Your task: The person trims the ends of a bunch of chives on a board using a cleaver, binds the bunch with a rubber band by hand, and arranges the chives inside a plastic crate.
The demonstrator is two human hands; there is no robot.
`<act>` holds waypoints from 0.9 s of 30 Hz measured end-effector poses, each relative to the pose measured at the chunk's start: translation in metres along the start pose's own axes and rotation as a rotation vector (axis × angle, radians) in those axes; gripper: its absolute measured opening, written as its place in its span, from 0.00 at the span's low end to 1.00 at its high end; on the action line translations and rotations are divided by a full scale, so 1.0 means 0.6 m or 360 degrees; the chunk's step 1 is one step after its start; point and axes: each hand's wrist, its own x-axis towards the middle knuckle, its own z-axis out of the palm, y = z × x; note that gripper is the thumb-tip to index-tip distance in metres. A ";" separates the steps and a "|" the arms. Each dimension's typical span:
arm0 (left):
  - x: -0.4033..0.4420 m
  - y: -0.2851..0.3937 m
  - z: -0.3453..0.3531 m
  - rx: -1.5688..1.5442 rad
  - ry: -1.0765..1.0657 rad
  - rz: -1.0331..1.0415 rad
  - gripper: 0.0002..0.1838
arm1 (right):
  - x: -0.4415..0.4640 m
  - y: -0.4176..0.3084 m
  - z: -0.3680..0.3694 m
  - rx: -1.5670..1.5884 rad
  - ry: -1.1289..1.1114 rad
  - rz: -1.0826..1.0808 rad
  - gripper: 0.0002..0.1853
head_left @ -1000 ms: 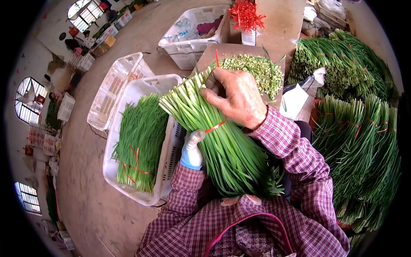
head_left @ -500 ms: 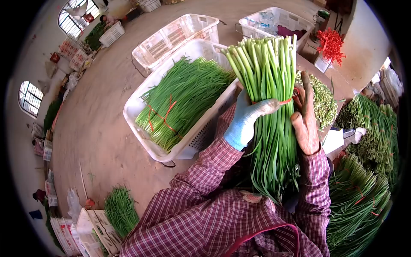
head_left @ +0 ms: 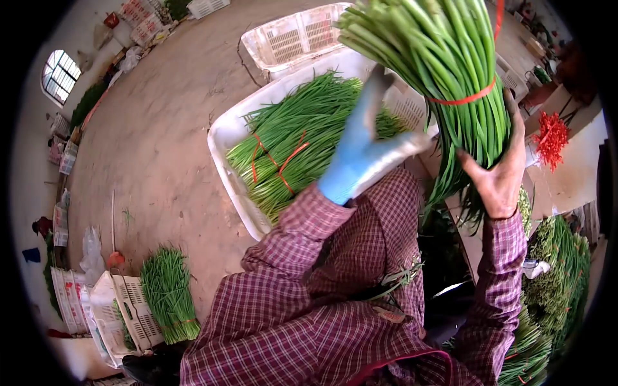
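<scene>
A thick bunch of green stalks, bound with a red tie, is raised at the upper right, its pale cut ends toward the upper left. My bare right hand grips its leafy part from the right, below the tie. My left hand, in a blue and white glove, is open, with thumb and fingers spread, left of the bunch and apart from it. Beneath and beyond the glove, a white crate holds more green bunches with red ties.
Behind the white crate stands another crate. Red ties stand in a holder at the right, above piled greens. At the lower left, a green bunch rests beside a pale crate.
The bunch has risen from in front of my body toward the upper right, held by my right hand. My left hand has let go of it and opened. The view has turned left.
</scene>
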 end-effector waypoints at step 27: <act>-0.136 -0.319 -0.474 0.2766 0.0387 -0.1477 0.30 | 0.229 -0.095 0.689 0.0196 -0.0751 -0.1235 0.47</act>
